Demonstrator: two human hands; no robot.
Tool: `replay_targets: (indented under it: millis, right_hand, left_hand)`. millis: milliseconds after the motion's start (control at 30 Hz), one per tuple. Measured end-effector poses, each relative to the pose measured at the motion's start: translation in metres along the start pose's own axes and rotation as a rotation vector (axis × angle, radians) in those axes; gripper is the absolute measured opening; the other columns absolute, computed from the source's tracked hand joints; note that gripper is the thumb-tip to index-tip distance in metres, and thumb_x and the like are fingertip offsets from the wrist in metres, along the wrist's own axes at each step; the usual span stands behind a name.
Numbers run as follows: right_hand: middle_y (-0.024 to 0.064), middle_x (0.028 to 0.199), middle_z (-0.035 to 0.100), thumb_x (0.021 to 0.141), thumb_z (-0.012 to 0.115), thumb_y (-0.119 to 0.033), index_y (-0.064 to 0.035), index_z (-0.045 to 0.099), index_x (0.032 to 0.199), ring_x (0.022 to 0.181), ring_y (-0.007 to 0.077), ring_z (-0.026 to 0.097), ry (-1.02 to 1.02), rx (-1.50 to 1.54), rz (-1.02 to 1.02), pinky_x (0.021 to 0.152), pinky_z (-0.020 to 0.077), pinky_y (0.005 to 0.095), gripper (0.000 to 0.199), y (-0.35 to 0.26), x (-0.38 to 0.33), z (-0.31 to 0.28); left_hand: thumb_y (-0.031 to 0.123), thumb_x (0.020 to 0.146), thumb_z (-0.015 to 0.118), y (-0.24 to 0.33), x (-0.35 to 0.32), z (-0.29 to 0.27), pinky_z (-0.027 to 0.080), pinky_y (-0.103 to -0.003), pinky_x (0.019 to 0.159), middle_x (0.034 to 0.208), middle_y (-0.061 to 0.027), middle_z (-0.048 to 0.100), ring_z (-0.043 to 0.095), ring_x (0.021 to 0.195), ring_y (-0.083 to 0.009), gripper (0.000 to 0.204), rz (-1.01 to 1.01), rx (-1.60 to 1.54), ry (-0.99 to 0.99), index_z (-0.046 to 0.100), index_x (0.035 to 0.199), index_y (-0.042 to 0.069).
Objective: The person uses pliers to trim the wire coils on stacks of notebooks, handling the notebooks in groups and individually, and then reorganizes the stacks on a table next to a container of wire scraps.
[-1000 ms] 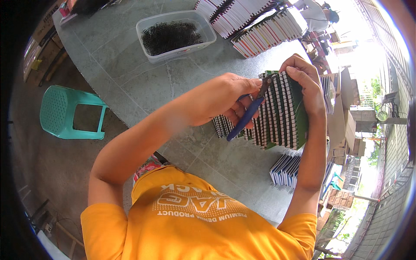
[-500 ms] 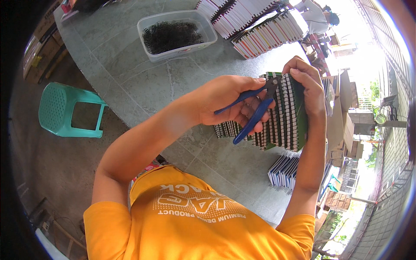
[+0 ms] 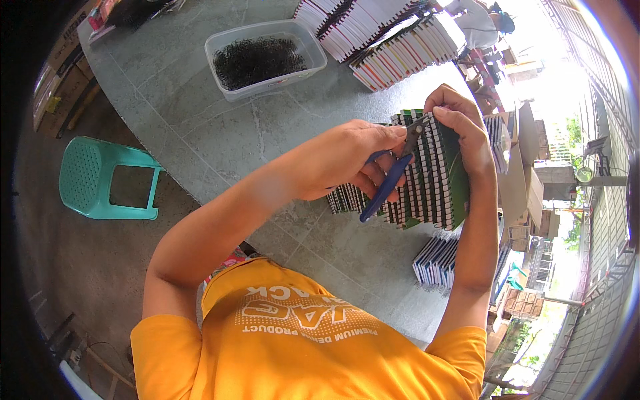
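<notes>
My left hand (image 3: 357, 152) is closed around blue-handled wire cutters (image 3: 388, 183). Their dark jaws reach the top end of a binding on a row of green notebooks (image 3: 453, 183) with wire-bound spines. At the upper corner of the nearest green cover, the fingers of my right hand (image 3: 465, 127) are bent and pinch the notebook, close beside the jaws. The exact spot between the jaws is too small to make out. The notebooks lean together on the grey table, spines facing up towards me.
A clear plastic tub (image 3: 267, 63) of black wire pieces stands on the grey table (image 3: 173, 107). Stacks of white-paged bound books (image 3: 407, 53) lie beyond. More notebooks (image 3: 433, 260) sit near my right forearm. A turquoise stool (image 3: 93, 177) stands left; cartons (image 3: 527, 160) and a person (image 3: 479, 27) are rightward.
The cutters have turned slightly in my left hand, and their handles look closer together. My right hand stays at the notebook's corner. The whole view has shifted a little.
</notes>
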State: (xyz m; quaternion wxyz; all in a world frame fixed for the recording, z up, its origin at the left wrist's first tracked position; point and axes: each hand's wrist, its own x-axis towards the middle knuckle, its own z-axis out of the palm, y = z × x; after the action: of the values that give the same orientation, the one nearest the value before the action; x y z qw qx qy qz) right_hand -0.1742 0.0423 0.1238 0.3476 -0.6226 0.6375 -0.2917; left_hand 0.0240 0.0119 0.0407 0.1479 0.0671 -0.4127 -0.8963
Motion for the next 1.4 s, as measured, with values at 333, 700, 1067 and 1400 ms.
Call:
replay_targets:
  millis: [333, 700, 1067, 1400]
  right_hand:
    - [0.0030, 0.073, 0.046, 0.077, 0.051, -0.022, 0.0006, 0.051, 0.074, 0.071, 0.0113, 0.043, -0.006, -0.039, -0.014, 0.067, 0.0342, 0.0240, 0.023, -0.002, -0.001, 0.001]
    - [0.0095, 0.109, 0.057, 0.086, 0.043, -0.026, 0.0005, 0.059, 0.103, 0.105, 0.0164, 0.051, -0.046, 0.037, -0.028, 0.094, 0.0340, 0.0288, 0.036, -0.013, 0.001, -0.026]
    - [0.0058, 0.117, 0.052, 0.090, 0.048, -0.026, -0.0037, 0.047, 0.121, 0.106, 0.0174, 0.049, 0.459, 0.589, 0.003, 0.091, 0.0393, 0.0329, 0.038, 0.231, -0.124, 0.078]
    - [0.0011, 0.121, 0.048, 0.091, 0.041, -0.038, -0.0115, 0.047, 0.120, 0.115, 0.0160, 0.040, 0.928, 1.322, 0.351, 0.097, 0.0269, 0.0303, 0.040, 0.210, -0.099, 0.160]
  left_hand:
    - [0.036, 0.091, 0.041, 0.000, 0.000, -0.002, 0.048, -0.038, 0.068, 0.087, -0.0184, 0.060, 0.062, 0.076, -0.0307, 0.041, -0.079, -0.197, -0.003, 0.050, 0.103, -0.002]
    - [0.021, 0.085, 0.055, -0.033, -0.017, -0.031, 0.046, -0.034, 0.062, 0.083, -0.0111, 0.054, 0.057, 0.071, -0.0243, 0.023, 0.108, 0.607, 0.401, 0.047, 0.098, 0.004]
    - [0.028, 0.089, 0.053, -0.159, -0.002, -0.030, 0.049, -0.034, 0.063, 0.083, -0.0042, 0.050, 0.056, 0.072, -0.0181, 0.024, -0.141, -0.046, 0.835, 0.045, 0.099, 0.007]
    - [0.026, 0.090, 0.051, -0.139, 0.057, -0.034, 0.043, -0.025, 0.054, 0.072, 0.0005, 0.046, 0.046, 0.057, -0.0086, 0.019, -0.106, 0.295, 0.791, 0.045, 0.091, 0.008]
